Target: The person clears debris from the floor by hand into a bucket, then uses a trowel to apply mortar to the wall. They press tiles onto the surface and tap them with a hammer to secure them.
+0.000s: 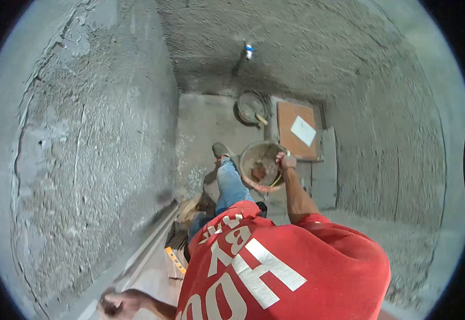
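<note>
My right hand (286, 160) is closed on the right rim of a round, mortar-stained bucket (249, 169), which stands on the floor. Inside the bucket lies a reddish-brown lump (258, 171), and a yellowish strip shows near its lower right edge. Far from it, at the lower left of the view, my left hand (117, 305) hangs out to the side near the wall base. Its fingers look curled around a dark spot, smeared by motion, and I cannot tell whether anything is in them.
Behind the bucket sits a smaller dark bowl (250, 108) with a light-handled tool across its edge. To the right, a brown board (290, 144) bears a white tile (303, 131). Rough plastered walls enclose three sides. A blue-and-white fitting (249, 50) protrudes from the back wall. Stacked boxes (175, 261) stand lower left.
</note>
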Demonstrator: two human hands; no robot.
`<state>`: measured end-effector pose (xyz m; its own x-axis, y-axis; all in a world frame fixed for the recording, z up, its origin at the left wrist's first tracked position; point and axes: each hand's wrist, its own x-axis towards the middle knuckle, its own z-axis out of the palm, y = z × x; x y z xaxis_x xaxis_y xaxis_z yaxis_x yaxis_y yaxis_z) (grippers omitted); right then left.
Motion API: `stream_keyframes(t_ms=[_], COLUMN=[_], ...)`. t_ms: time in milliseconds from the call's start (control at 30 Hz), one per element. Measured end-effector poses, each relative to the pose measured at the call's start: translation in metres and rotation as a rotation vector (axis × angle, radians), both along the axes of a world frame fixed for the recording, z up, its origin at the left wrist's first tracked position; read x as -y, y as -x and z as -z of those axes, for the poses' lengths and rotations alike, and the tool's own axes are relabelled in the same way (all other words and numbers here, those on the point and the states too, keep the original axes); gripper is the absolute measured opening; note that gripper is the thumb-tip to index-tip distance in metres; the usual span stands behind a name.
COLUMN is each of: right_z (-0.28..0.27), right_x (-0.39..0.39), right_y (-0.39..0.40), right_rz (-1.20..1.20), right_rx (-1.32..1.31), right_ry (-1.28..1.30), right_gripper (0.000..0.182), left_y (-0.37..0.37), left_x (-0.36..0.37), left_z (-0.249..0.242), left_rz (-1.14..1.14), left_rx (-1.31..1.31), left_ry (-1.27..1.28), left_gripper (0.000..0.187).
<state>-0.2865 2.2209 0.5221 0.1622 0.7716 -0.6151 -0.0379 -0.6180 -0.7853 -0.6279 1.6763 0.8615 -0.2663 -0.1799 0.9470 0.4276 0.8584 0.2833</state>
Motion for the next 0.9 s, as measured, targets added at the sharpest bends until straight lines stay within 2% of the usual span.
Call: stream_keyframes(t_ms=[67,133,167,200,267,300,333,367,400,433,500,567,600,633,667,700,733,767,800,833,867,900], right_z=[0.012,0.047,0.112,0.175,0.168,0.233,0.273,0.293,0.280,0.258,0.221,0.207,0.201,0.199,0.198,0.194,0.181,0.160,0.155,0.181,0.185,0.182], right_x=[-0.052,-0.113,-0.154,-0.203,-0.259,-0.308,-0.326,-0.349,-0.359,-0.368,-0.340,-0.338,-0.334,-0.329,-0.322,-0.313,-0.295,-0.267,-0.240,-0.223,-0.204,-0.176], right_y=[0.027,0.047,0.027,0.055,0.105,0.071,0.095,0.094,0.105,0.113,0.192,0.234,0.249,0.262,0.272,0.284,0.300,0.314,0.316,0.304,0.299,0.288], right_rz=[-0.086,-0.507,-0.574,-0.537,-0.684,-0.780,-0.889,-0.725,-0.484,-0.526,-0.953,-1.038,-1.099,-1.118,-1.102,-1.082,-1.112,-1.270,-1.416,-1.404,-1.808,-2.046], right_rx=[0.079,0.220,0.217,0.327,0.510,0.527,0.497,0.014,-0.432,-0.403,0.295,0.306,0.299,0.306,0.175,0.048,0.055,0.155,0.256,0.166,0.205,0.233], right_ry=[0.026,-0.007,-0.026,0.093,0.176,0.204,0.036,0.319,0.605,0.649,0.056,0.095,0.117,0.119,0.311,0.502,0.504,0.363,0.219,0.211,-0.604,-1.502], right_gripper=[0.026,0.030,0.030,0.031,0.029,0.029,0.029,0.029,0.030,0.030,0.038,0.040,0.042,0.042,0.034,0.025,0.025,0.027,0.029,0.028,0.027,0.027], left_y=[0.023,0.036,0.047,0.058,0.058,0.054,0.052,0.053,0.046,0.038,0.029,0.035,0.025,0.025,0.029,0.023,0.016,0.019,0.001,-0.016,-0.026,-0.030], left_x=[0.013,-0.025,-0.019,-0.003,0.042,0.044,0.042,0.040,0.043,0.052,0.030,-0.034,-0.010,-0.031,-0.067,-0.087,-0.108,-0.147,-0.162,-0.205,-0.256,-0.314], left_z=[0.017,0.005,0.010,0.020,0.024,0.017,0.010,0.001,-0.001,-0.001,-0.003,-0.003,0.007,0.022,0.040,0.073,0.121,0.181,0.257,0.342,0.394,0.432], left_rz=[-0.163,-0.282,-0.351,-0.384,-0.456,-0.479,-0.490,-0.497,-0.495,-0.417,-0.301,-0.276,-0.341,-0.498,-0.656,-0.673,-0.692,-0.521,-0.335,-0.275,-0.027,0.268], left_rx=[-0.132,-0.236,-0.241,-0.269,-0.326,-0.349,-0.365,-0.382,-0.394,-0.336,-0.211,-0.102,-0.055,0.000,0.057,0.190,0.314,0.418,0.680,0.940,1.239,1.534], left_ry=[-0.032,0.003,0.000,-0.039,-0.056,-0.041,-0.013,0.008,0.025,0.020,-0.060,-0.214,-0.173,-0.153,-0.132,-0.193,-0.258,-0.542,-0.596,-0.718,-0.861,-0.998], left_gripper=[0.035,0.041,0.041,0.040,0.038,0.037,0.036,0.035,0.034,0.033,0.034,0.034,0.039,0.039,0.038,0.036,0.035,0.030,0.028,0.030,0.038,0.048])
